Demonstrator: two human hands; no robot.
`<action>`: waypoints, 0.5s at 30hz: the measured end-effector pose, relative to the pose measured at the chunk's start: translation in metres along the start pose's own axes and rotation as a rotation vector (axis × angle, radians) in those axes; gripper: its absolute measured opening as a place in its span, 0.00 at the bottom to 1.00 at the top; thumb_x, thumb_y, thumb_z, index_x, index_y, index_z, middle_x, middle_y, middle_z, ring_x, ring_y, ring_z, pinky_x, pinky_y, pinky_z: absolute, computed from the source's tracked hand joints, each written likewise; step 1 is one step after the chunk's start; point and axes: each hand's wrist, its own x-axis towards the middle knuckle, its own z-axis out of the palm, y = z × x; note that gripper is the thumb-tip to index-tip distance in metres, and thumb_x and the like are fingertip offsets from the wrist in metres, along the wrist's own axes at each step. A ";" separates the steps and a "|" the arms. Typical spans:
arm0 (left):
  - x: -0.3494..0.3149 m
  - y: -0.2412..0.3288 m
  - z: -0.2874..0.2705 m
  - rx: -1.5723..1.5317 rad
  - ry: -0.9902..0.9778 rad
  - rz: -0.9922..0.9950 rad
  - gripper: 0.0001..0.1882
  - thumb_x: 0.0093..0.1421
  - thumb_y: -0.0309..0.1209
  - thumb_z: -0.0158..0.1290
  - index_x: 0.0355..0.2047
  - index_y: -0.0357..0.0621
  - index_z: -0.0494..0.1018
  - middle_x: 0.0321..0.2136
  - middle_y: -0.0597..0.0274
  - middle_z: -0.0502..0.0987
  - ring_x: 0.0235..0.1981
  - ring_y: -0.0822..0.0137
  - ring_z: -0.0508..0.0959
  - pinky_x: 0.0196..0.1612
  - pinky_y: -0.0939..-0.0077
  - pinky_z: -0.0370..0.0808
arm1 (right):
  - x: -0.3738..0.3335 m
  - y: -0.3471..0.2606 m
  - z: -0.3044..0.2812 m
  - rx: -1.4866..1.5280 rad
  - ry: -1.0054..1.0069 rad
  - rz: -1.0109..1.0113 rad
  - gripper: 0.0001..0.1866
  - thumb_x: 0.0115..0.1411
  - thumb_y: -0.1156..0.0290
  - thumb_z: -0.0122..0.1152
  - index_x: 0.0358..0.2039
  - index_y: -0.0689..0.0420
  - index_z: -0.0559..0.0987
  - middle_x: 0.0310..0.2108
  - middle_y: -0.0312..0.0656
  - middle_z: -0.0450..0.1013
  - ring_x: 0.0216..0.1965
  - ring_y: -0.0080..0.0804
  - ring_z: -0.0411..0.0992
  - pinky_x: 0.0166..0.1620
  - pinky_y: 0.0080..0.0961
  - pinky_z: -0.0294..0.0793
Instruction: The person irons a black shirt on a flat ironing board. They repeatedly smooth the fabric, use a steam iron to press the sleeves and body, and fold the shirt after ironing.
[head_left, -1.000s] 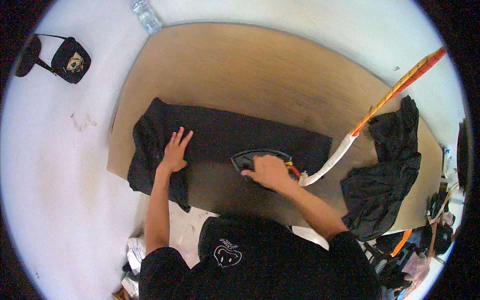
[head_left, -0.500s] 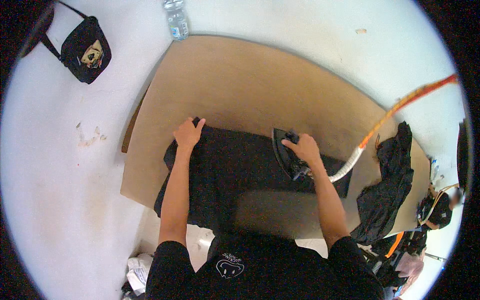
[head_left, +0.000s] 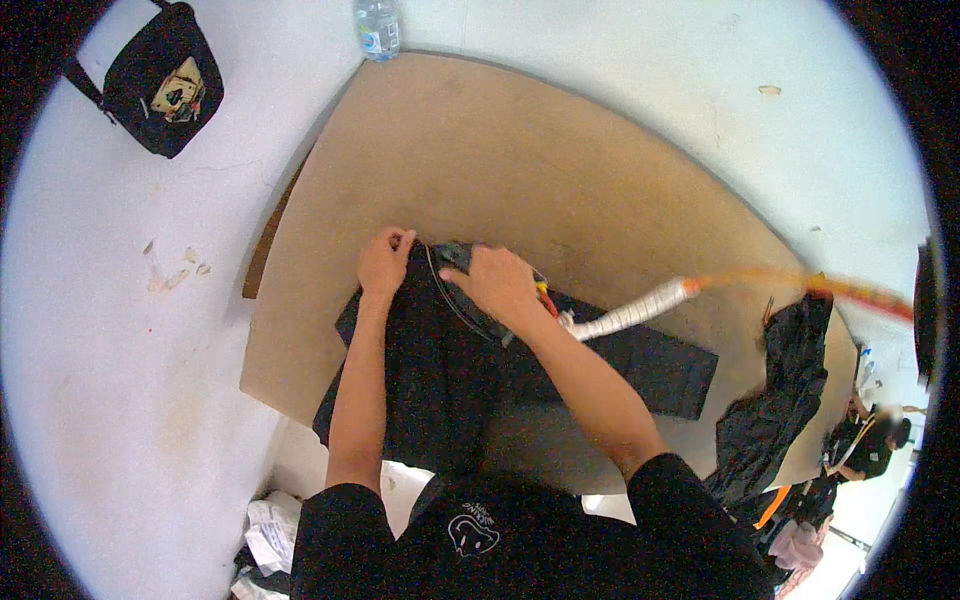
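A black garment [head_left: 630, 355] lies spread over the brown board table in front of me, with its left part hanging toward the near edge. My left hand [head_left: 384, 265] pinches the garment's far left corner between thumb and fingers. Beside it, my right hand [head_left: 498, 287] is wrapped round the handle of a dark clothes iron [head_left: 462, 300], which rests on the cloth. The iron's pointed front is close to my left hand. From its back runs a cord [head_left: 640, 310], wrapped in white and then orange, off to the right. My right hand hides most of the handle.
The brown table [head_left: 480, 150] meets white walls on its far and left sides. A crumpled black garment [head_left: 770, 420] lies at its right end. At the far left corner stands a plastic bottle [head_left: 378, 30]; a black bag [head_left: 165, 85] hangs left. A person [head_left: 875, 450] is at far right.
My right hand has slid the iron leftward along the garment, close to my left hand. The cord has swung lower and trails after it. My left hand stays at the corner.
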 end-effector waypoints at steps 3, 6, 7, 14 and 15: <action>0.002 0.012 -0.004 -0.219 0.228 0.072 0.18 0.62 0.45 0.59 0.46 0.49 0.79 0.42 0.53 0.82 0.42 0.53 0.81 0.45 0.59 0.76 | 0.027 0.000 -0.007 -0.007 -0.076 -0.052 0.34 0.55 0.39 0.65 0.35 0.64 0.82 0.32 0.59 0.79 0.38 0.58 0.79 0.42 0.48 0.79; -0.006 0.028 0.002 -0.092 0.208 0.398 0.26 0.56 0.46 0.64 0.55 0.60 0.75 0.56 0.54 0.74 0.56 0.51 0.73 0.57 0.53 0.70 | 0.017 0.007 -0.011 -0.093 -0.209 -0.164 0.34 0.55 0.39 0.65 0.35 0.64 0.82 0.35 0.59 0.79 0.40 0.56 0.79 0.44 0.47 0.79; -0.009 0.034 0.006 -0.116 0.262 0.546 0.29 0.55 0.48 0.64 0.57 0.64 0.74 0.60 0.54 0.71 0.60 0.50 0.71 0.60 0.50 0.68 | 0.006 0.010 -0.012 -0.131 -0.232 -0.213 0.34 0.55 0.39 0.65 0.35 0.64 0.82 0.35 0.59 0.79 0.40 0.55 0.79 0.44 0.47 0.79; -0.004 0.037 0.026 0.396 -0.180 0.413 0.47 0.47 0.63 0.63 0.67 0.85 0.58 0.75 0.63 0.45 0.74 0.49 0.45 0.68 0.26 0.40 | -0.123 0.033 -0.004 -0.118 -0.439 -0.146 0.30 0.55 0.41 0.65 0.32 0.61 0.82 0.28 0.54 0.80 0.33 0.53 0.81 0.38 0.46 0.81; 0.000 0.035 0.028 0.403 -0.186 0.414 0.45 0.48 0.63 0.63 0.67 0.84 0.59 0.75 0.63 0.44 0.74 0.49 0.45 0.67 0.23 0.40 | -0.138 0.039 -0.002 -0.081 -0.411 -0.147 0.30 0.55 0.41 0.65 0.32 0.61 0.82 0.28 0.54 0.80 0.33 0.53 0.81 0.38 0.47 0.81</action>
